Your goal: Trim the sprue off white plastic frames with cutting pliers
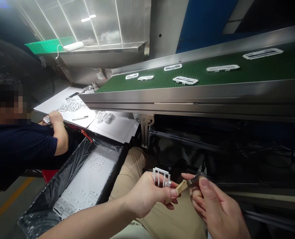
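Observation:
My left hand (147,196) is closed around a small white slotted plastic frame (161,171), which stands up above its fingers. A tan, sleeve-like piece (181,187) sticks out at my left fingertips; whether it is worn on a finger or pinched, I cannot tell. Facing it, my right hand (218,207) grips a small pair of nippers (201,172) with dark metal jaws pointing up and away. The tan piece meets or nearly meets the metal near the nippers. Both hands are over my lap, and my right palm hides the nippers' handles.
Several white frames (185,80) lie on a green conveyor belt (157,73) with metal side rails. Below left, a box lined with black plastic (70,169) holds layered frames. A co-worker (20,142) sits at a paper-covered table (114,127) with frame piles and a pen (80,117).

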`<state>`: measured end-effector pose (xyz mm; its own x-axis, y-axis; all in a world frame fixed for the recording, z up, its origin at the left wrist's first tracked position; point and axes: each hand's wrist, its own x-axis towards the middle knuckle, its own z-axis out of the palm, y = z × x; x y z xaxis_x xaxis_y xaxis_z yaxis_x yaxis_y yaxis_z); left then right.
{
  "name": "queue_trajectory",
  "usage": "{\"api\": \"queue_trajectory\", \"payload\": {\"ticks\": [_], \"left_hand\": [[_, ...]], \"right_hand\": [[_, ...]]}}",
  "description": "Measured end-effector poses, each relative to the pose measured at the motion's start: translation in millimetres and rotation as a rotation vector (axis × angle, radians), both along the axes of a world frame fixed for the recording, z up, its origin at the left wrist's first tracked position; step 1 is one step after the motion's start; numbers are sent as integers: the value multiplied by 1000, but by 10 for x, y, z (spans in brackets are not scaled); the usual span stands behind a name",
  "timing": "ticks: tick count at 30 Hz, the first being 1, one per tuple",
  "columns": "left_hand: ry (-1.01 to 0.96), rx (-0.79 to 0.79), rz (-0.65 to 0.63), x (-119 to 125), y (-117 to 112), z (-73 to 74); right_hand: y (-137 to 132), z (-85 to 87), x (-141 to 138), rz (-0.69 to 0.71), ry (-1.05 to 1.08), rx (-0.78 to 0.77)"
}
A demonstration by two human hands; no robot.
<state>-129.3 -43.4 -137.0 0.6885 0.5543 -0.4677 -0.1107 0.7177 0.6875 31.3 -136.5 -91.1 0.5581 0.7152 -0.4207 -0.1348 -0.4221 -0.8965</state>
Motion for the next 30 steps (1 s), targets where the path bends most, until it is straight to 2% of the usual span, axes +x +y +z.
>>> {"api": "queue_trajectory", "payload": {"ticks": [21, 24, 27, 30], "left_hand": [[-16, 12, 24, 60, 20, 84], [-1, 2, 1, 60, 21, 82], [6, 2, -20, 59, 53, 100], [-7, 29, -58, 68, 116, 159]], "right_hand": [[67, -28, -63, 36, -17, -45], [78, -98, -55, 37, 1, -23], [66, -245, -3, 9, 76, 17], [9, -416, 51, -5, 223, 184]]}}
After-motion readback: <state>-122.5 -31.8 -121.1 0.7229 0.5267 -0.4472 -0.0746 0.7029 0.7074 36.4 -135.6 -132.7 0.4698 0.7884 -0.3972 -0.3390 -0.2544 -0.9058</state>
